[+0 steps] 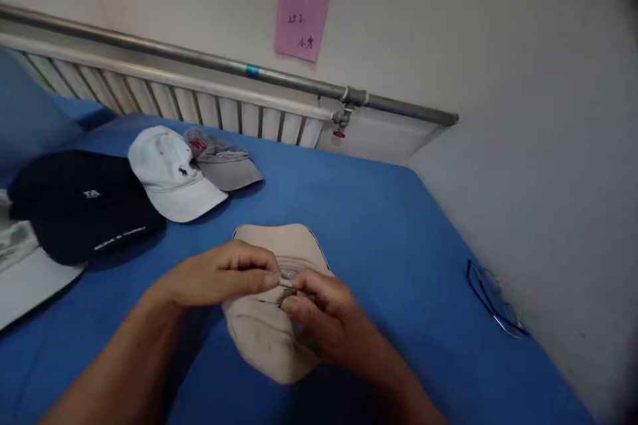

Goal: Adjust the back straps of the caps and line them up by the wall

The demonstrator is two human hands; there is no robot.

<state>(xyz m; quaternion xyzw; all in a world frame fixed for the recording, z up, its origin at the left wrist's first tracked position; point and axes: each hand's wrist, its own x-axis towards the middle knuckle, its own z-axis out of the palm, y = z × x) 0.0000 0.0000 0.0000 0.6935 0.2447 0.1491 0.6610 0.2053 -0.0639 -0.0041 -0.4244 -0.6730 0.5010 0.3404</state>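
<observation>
A beige baseball cap [269, 339] lies on the blue table in front of me, its brim pointing away. Over its middle, my left hand [234, 275] pinches one end of the cap's narrow strap [286, 282] between thumb and fingers. From the other side, my right hand [323, 309] is closed at the strap too, with thumb and forefinger close to a small dark part that looks like a buckle. The fingertips of both hands nearly meet and hide most of the fastening.
To the left lie a grey cap [232, 169], a white cap [164, 169], a black cap [74, 206] and a partly cut-off pale cap [34, 279]. Glasses [496, 299] rest near the right edge of the blue table [379, 232]. Behind stand a radiator [199, 106] and pipe [199, 60].
</observation>
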